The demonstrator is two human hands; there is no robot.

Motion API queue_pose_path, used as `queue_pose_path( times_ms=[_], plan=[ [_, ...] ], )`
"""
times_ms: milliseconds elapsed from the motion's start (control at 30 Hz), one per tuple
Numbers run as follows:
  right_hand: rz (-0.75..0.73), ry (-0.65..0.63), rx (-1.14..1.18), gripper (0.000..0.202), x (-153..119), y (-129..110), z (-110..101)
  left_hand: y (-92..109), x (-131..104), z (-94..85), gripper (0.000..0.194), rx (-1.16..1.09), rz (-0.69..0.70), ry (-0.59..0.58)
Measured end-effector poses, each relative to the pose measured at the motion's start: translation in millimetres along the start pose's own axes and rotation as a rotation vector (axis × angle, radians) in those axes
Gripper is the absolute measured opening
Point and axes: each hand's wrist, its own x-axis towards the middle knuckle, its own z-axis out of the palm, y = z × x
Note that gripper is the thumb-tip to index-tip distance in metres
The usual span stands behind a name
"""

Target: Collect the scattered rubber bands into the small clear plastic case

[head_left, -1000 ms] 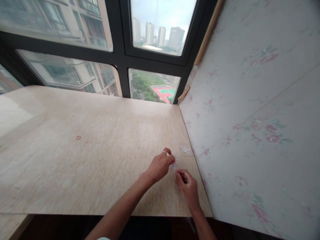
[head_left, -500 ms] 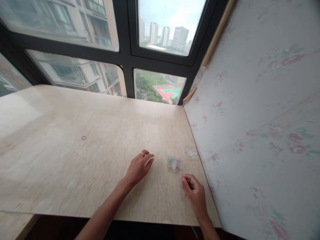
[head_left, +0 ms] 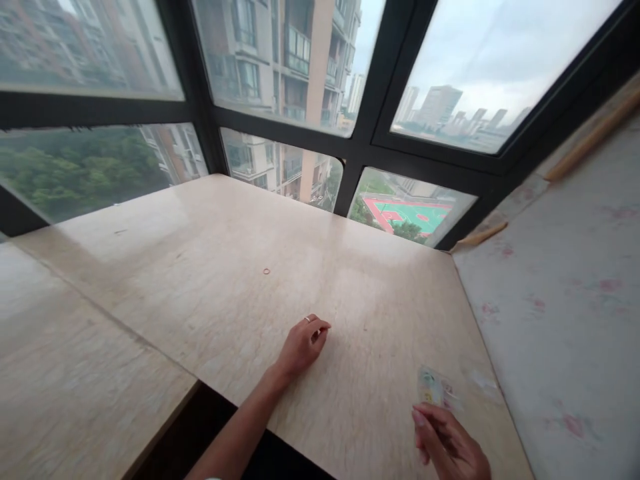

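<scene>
My left hand (head_left: 304, 343), with a ring on one finger, rests low over the tabletop. Its thumb and forefinger tips come together, and anything between them is too small to make out. A small reddish band (head_left: 267, 271) lies by itself beyond that hand, up and to the left. At the lower right, my right hand (head_left: 453, 443) is closed in a pinch; what it holds, if anything, cannot be told. Just behind its fingers sits a small clear box (head_left: 429, 381) with coloured bands in its compartments, partly covered by the hand.
A clear plastic lid-like piece (head_left: 485, 385) lies right of the box, near the flowered wall (head_left: 565, 320). The marble-patterned tabletop (head_left: 200, 280) reaches back to dark-framed windows (head_left: 345, 180). A dark gap (head_left: 195, 427) opens along its front edge.
The view has swung left, so the box and the reddish band appear farther right. My left thumb and forefinger have closed together. My right hand stays pinched near the box.
</scene>
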Motion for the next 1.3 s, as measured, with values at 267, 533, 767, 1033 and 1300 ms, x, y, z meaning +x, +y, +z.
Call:
queue_pose_path(
  times_ms=[267, 533, 767, 1033, 1300],
  plan=[
    [-0.327, -0.524, 0.007, 0.024, 105, -88, 142, -3, 4, -0.1, 0.015, -0.099, -0.038, 0.087],
    [-0.683, -0.677, -0.615, 0.025, 171, -128, 299, -2, 5, -1.9, 0.016, -0.123, -0.071, 0.124],
    [-0.695, -0.714, -0.927, 0.026, 185, -122, 339, 1, 7, -5.3, 0.012, -0.093, -0.117, 0.113],
    [-0.794, -0.764, -1.151, 0.030, 187, -128, 338, 1, 6, -5.2, 0.012, -0.096, -0.114, 0.129],
    [-0.776, -0.828, -1.200, 0.027, 193, -130, 330, -4, 6, -0.8, 0.014, -0.118, -0.080, 0.170]
  ],
)
